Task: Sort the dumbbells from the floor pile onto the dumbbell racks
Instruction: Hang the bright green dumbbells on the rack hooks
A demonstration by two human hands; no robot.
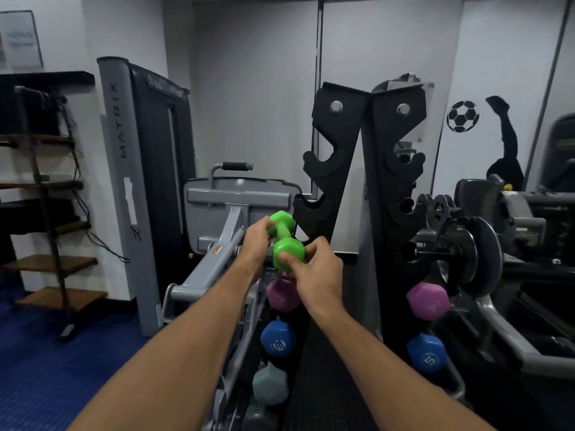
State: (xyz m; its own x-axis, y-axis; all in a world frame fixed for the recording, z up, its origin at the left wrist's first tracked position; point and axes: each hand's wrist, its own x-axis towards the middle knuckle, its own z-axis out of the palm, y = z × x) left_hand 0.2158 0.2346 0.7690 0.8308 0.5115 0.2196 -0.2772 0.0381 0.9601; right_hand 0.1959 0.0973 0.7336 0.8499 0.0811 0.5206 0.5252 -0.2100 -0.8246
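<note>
Against the far white wall (255,88), a grey MATRIX weight machine (146,181) is standing upright, its grey arm and padded handle reaching toward the middle of the view. Beside it on the left, a dark shelving unit (46,213) with wooden boards is occupying the corner, cables hanging down its side. Blue flooring (62,368) is covering the lower left.

At centre, the black dumbbell rack (367,169) is rising as two slanted uprights with hooked cradles cut into them; the upper cradles are showing no dumbbells. A mirror panel sits right behind the rack (the right-hand upright with its coloured ends looks like a reflection, though I cannot tell for sure). To the right, a barbell end loaded with black plates (466,253) is projecting toward the rack.

Lower cradles are carrying a purple dumbbell (281,295), a blue dumbbell (278,339) under it and a pale teal dumbbell (270,384) lower still.

Both bare forearms are extending up from the bottom edge. The green dumbbell (284,241) is being held in the air just in front of the rack's left upright, directly above the purple one, tilted with one head higher and farther away. The left hand (256,241) is curling round its handle and upper head. The right hand (314,269) is gripping the lower head, thumb pressing across its face.
</note>
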